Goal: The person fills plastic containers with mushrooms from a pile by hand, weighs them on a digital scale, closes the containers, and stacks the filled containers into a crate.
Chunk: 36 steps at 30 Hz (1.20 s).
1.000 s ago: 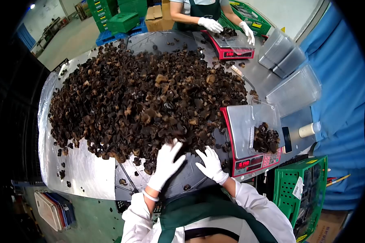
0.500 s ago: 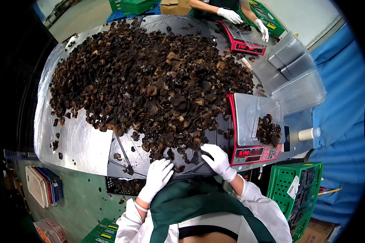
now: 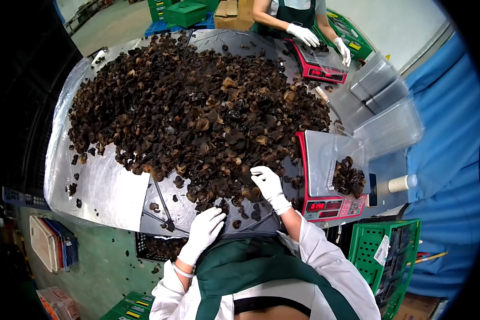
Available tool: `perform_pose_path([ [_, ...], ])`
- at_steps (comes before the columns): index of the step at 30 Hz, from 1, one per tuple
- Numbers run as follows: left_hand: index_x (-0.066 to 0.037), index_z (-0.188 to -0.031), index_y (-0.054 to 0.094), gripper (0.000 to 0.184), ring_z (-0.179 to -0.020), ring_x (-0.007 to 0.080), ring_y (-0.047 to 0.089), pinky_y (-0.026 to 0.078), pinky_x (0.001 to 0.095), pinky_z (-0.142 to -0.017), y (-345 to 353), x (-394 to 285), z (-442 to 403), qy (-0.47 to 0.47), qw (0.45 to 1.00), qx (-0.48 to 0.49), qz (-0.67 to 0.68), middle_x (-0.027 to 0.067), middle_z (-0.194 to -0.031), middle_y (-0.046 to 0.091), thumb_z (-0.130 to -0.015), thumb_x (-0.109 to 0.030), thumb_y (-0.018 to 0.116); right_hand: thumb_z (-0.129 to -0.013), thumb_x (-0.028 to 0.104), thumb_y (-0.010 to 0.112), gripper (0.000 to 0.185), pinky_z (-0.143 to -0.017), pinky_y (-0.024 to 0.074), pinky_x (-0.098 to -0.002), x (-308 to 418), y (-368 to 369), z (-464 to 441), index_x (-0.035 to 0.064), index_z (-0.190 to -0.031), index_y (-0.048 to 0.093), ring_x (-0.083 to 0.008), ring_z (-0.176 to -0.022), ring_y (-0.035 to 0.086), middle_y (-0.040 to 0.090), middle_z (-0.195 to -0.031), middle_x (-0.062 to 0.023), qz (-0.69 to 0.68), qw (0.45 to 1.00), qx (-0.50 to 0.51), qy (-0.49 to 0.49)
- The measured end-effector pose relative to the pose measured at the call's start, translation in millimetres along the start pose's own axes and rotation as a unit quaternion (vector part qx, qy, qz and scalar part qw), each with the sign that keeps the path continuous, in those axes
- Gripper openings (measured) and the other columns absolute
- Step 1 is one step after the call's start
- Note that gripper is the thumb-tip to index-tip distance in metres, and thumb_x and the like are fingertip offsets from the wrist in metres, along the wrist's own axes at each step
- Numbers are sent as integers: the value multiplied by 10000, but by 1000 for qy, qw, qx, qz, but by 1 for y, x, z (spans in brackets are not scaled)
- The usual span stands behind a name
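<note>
"Since a moment ago, my right hand [image 3: 268, 182] has moved far and left, from beside the scale [image 3: 319, 162] to the near edge of the pile of dark fungus pieces [image 3: 197, 117]. My left hand [image 3: 204, 230] has hardly shifted."

"Are you holding anything?"

"With the right, I cannot tell: its fingers are curled in narrow and hide whatever may be under them. My left is loose, fingers partly out, just beside some stray pieces near the pile; I see nothing in it."

"And how far along are you?"

"Early, I'd judge. One clear container [image 3: 352, 145] on the scale at the right has a modest heap of pieces in its near end. Most of the fungus is loose on the surface [image 3: 122, 186], spread left and far."

"Nothing finished, then?"

"Perhaps some: the green crate [image 3: 362, 242] at the near right holds dark-looking boxes, but I cannot make out their contents. Stacked containers [image 3: 392, 130] lie at the far right, with no fungus visible in them, so much seems left. On the far side, a co-worker [image 3: 294, 17] has both hands at a second scale [image 3: 321, 73]."
</note>
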<state>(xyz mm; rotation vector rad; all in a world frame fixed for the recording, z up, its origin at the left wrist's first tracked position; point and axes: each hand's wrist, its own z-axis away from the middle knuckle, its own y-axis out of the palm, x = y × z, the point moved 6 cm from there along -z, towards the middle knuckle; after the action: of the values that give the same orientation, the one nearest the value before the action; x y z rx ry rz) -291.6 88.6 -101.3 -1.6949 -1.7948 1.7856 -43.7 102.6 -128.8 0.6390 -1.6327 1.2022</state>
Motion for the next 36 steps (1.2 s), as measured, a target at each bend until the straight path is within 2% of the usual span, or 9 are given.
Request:
perform_pose_path([
  [5, -78, -1016, 685, 226, -993, 276, 616, 501, 374, -859, 3, 3, 2, -47, 998, -22, 32, 96, -1064, 655, -804, -156, 672, -766, 225, 701, 243, -707, 519, -330, 6, 10, 6, 102, -969, 648, -240, -741, 649, 637, -895, -87, 226, 966, 3, -126],
  [9, -89, -1028, 686, 225, -959, 254, 627, 515, 344, -818, -4, -1, -12, -62, 996, -36, 46, 81, -1033, 666, -809, -137, 668, -823, 170, 682, 131, -528, 458, -245, -28, -3, -4, 79, -914, 661, -102, -589, 586, 617, -706, 1, -70, 991, 65, 97],
  [15, -58, -1012, 692, 179, -902, 220, 647, 508, 304, -815, -3, 2, -25, -155, 969, -46, 188, 88, -960, 685, -851, -123, 650, -929, 181, 567, 135, -454, 391, -205, -18, 5, 30, 79, -983, 637, -61, -515, 501, 567, -723, 28, -417, 866, 116, 250],
  [18, 2, -1161, 609, 305, -911, 118, 617, 505, 256, -775, 15, 4, -28, -303, 829, 40, 469, 79, -1043, 670, -877, -105, 638, -920, 156, 586, 145, -491, 450, -189, -18, 21, 41, 60, -1020, 626, -78, -653, 577, 637, -874, -18, -393, 878, 140, 235],
  [21, 16, -1202, 570, 351, -887, 114, 610, 507, 249, -762, 22, -1, -27, -373, 726, 58, 575, 73, -1054, 649, -872, -81, 640, -923, 167, 586, 198, -626, 477, -214, 35, 27, 59, 36, -1067, 627, -68, -699, 559, 623, -854, -4, -227, 945, 199, 123],
  [27, 14, -1170, 576, 288, -913, 112, 607, 479, 228, -828, 6, -1, -23, -294, 813, -32, 501, 76, -1062, 644, -888, -39, 597, -905, 107, 594, 284, -727, 488, -231, 53, 22, 78, 36, -1180, 600, -77, -839, 577, 639, -1007, -25, -258, 940, 158, 155],
  [29, 11, -1182, 573, 287, -969, 124, 608, 474, 234, -857, 2, -13, -31, -289, 815, -10, 503, 94, -1093, 644, -901, -49, 579, -900, 100, 600, 316, -754, 504, -248, 69, 27, 86, 26, -1205, 572, -100, -880, 589, 624, -1071, -36, -201, 964, 161, 67],
  [30, 20, -1208, 551, 300, -988, 144, 612, 469, 252, -893, 2, -14, -34, -276, 831, 2, 483, 113, -1105, 641, -917, -51, 548, -910, 90, 587, 292, -764, 522, -261, 61, 33, 92, 29, -1195, 563, -113, -913, 599, 611, -1099, -44, -271, 937, 165, 144],
  [36, 26, -1138, 585, 222, -927, 154, 618, 477, 277, -860, -22, -13, -35, -311, 778, -77, 541, 110, -1045, 648, -936, -46, 524, -967, 95, 484, 206, -724, 535, -268, 63, 25, 102, 49, -1154, 559, -98, -938, 574, 581, -1100, -34, -436, 866, 70, 234],
])
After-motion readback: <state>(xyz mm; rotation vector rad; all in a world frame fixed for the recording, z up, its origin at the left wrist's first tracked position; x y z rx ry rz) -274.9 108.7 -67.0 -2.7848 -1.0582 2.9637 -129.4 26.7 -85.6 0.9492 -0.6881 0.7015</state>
